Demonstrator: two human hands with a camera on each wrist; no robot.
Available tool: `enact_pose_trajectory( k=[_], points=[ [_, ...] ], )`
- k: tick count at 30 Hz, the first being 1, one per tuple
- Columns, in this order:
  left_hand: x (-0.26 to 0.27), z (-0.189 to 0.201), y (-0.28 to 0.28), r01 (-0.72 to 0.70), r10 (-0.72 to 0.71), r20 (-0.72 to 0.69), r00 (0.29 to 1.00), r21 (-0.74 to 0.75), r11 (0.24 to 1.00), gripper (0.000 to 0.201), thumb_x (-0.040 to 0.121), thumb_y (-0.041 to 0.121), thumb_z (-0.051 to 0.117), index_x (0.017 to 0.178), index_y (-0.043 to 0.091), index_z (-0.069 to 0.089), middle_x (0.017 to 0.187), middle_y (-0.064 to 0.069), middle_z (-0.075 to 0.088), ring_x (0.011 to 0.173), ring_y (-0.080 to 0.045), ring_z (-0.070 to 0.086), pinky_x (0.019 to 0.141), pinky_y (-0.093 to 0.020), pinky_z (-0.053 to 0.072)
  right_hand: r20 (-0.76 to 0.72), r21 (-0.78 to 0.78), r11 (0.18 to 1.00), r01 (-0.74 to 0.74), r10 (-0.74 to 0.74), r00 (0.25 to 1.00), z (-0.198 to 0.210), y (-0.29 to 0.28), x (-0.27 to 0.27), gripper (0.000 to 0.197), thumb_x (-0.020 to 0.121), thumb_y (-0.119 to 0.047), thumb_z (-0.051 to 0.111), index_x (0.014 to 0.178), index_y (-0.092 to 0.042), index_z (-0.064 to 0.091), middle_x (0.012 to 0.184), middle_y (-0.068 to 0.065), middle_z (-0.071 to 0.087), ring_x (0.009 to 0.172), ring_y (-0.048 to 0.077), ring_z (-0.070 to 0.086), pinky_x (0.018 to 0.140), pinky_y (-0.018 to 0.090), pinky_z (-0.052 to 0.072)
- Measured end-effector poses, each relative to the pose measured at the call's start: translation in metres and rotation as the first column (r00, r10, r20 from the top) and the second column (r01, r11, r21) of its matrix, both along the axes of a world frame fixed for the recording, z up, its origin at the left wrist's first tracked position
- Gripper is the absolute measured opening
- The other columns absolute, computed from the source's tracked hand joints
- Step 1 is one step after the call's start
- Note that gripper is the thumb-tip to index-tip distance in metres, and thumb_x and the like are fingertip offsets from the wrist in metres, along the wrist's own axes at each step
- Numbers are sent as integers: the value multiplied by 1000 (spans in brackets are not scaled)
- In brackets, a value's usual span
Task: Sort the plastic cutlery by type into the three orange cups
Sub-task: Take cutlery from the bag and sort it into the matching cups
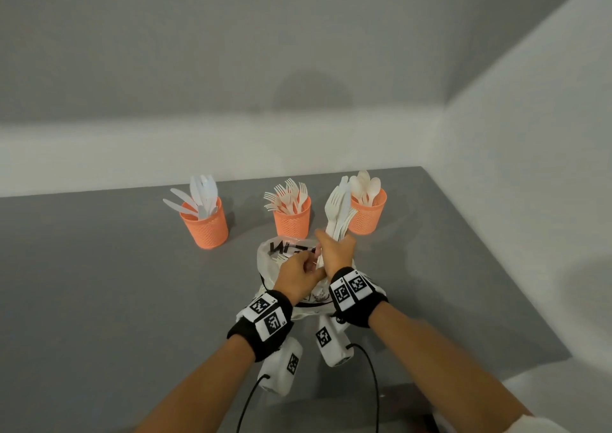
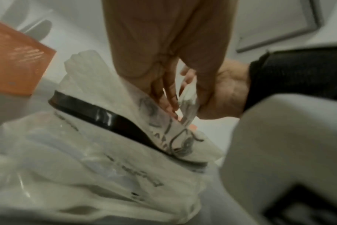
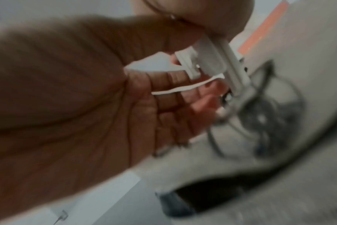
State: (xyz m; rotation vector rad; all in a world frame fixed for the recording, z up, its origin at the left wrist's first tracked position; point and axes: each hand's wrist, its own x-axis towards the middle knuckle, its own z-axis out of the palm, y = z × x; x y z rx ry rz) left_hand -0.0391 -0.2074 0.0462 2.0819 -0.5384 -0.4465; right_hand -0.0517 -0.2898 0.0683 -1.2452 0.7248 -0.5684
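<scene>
Although the three orange mesh plastic cups already stand well filled, the left cup (image 1: 204, 225) with white plastic knives (image 1: 198, 196), the middle cup (image 1: 292, 217) with cream plastic forks (image 1: 288, 193) and the right cup (image 1: 367, 214) with cream plastic spoons (image 1: 364, 184), the sorting looks unfinished. Over the crumpled printed clear plastic bag (image 1: 281, 250), the left hand (image 1: 299, 275) has its fingers curled at the bag's opening, seemingly pinching film. The right hand (image 1: 336, 252) grips an upright mixed bundle of white plastic cutlery (image 1: 338, 212), which still needs distributing.
</scene>
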Motion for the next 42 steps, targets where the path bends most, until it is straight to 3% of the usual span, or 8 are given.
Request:
enact_pose_trajectory(
  k=[2,5,10,14,22,31,37,42],
  points=[
    [-1,7,3,-69,-8,-321,947,-227,971,15,87,8,52,76,17,51,76,-5,52,72,-16,51,72,-27,46,45,-23,1000,4,-3,999,10,-3,3,27,78,5,58,63,-15,48,50,1,46,30,0,41,38,16,38],
    [-1,16,7,-457,-91,-785,613,-446,770,21,94,18,39,90,5,55,87,-12,59,79,-22,59,75,-32,52,132,-58,998,-30,37,991,27,-4,5,27,80,5,59,64,-17,53,52,0,49,35,1,45,41,17,40],
    [6,24,6,-618,-242,-889,388,-446,647,51,99,41,28,111,-3,52,92,-19,65,82,-27,65,61,-34,59,181,-91,988,-124,139,973,33,8,5,22,79,7,61,72,-14,57,57,5,55,44,7,54,50,21,48],
    [10,29,7,-513,-229,-812,537,-530,675,34,100,22,30,118,6,54,100,-9,65,87,-19,63,65,-27,59,117,-163,968,-191,211,970,22,13,1,25,72,6,67,78,-18,59,72,-1,65,66,9,63,64,21,53],
    [2,31,15,-370,-72,-804,590,-348,861,46,98,45,28,72,14,50,42,3,39,29,-4,29,30,-9,21,56,17,833,-553,551,833,21,11,-3,16,79,-10,69,90,0,63,72,8,69,67,13,68,68,22,53],
    [-2,36,33,-281,-91,-793,603,-317,906,45,98,48,23,84,15,50,51,-5,52,31,-9,45,30,-11,34,21,-16,829,-559,559,829,23,24,-4,5,87,-11,60,83,-15,58,44,-3,54,56,17,62,62,22,51],
    [9,40,48,-186,116,-346,931,-174,967,22,97,8,33,84,12,51,74,-4,55,59,-14,51,51,-21,42,77,-73,924,-376,381,921,12,28,-1,14,86,-1,59,80,-14,59,45,-4,48,35,5,46,43,21,45],
    [32,62,50,-157,186,51,981,-352,923,10,92,11,50,100,14,56,85,4,57,74,-13,54,62,-18,45,43,-42,925,-378,379,924,1,14,-10,8,85,-1,62,92,-4,59,52,2,50,33,4,44,36,17,38]
  ],
)
